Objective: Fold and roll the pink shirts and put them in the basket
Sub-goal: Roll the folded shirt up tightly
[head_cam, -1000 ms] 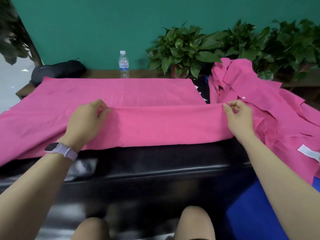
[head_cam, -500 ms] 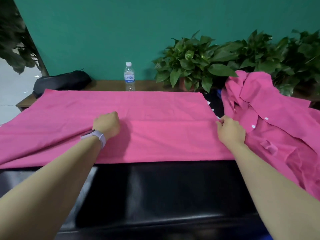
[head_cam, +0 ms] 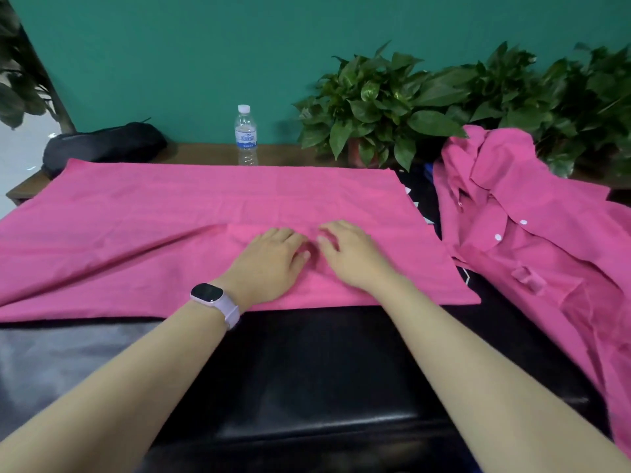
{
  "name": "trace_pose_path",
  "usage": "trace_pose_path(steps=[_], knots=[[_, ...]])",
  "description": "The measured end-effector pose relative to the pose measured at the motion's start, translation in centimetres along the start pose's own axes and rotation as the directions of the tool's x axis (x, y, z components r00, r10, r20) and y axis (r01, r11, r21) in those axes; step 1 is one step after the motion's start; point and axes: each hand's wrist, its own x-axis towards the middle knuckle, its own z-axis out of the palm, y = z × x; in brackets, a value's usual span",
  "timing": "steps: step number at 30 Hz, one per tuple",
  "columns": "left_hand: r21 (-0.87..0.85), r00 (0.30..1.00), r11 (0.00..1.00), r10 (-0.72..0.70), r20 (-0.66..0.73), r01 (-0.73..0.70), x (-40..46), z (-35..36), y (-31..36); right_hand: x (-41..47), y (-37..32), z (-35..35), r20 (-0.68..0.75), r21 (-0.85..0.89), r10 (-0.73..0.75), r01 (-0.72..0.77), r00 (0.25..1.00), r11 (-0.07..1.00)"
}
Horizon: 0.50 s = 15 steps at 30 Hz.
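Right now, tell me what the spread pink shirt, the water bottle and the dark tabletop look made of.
Spread pink shirt: matte woven cloth, probably cotton; it creases softly. Water bottle: clear thin plastic, see-through with a white cap. Dark tabletop: glossy black, perhaps leatherette or lacquer; it reflects light.

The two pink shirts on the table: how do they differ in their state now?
The folded shirt lies flat and smooth as a wide band; the unfolded shirt lies crumpled, collar and white buttons showing. The left hand and right hand rest on the folded shirt; nothing touches the unfolded shirt. Both are the same pink.
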Motion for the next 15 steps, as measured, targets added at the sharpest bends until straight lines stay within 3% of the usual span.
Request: trace_pose_path(steps=[2, 5, 10, 15], knots=[[-0.03, 0.999, 1.0, -0.003, 0.052, 0.005, -0.4, 0.8, 0.7, -0.3, -2.0, 2.4, 0.13, -0.046, -0.049, 0.055, 0.99, 0.997], [-0.032, 0.985, 0.993, -0.109, 0.132, 0.114, -1.7, 0.4, -1.3, -0.5, 0.9, 1.8, 0.193, -0.174, 0.004, 0.03, 0.981, 0.984], [0.07, 0.928, 0.94, -0.341, 0.151, 0.334, -3.7, -0.9, -5.6, -1.0, 10.8, -2.7, 0.093, -0.29, 0.32, -0.282, 0.943, 0.915], [0.116, 0.914, 0.927, -0.371, 0.166, 0.356, -4.1, -0.8, -4.9, -1.8, 11.2, -3.3, 0.07, -0.34, 0.371, -0.328, 0.926, 0.881]])
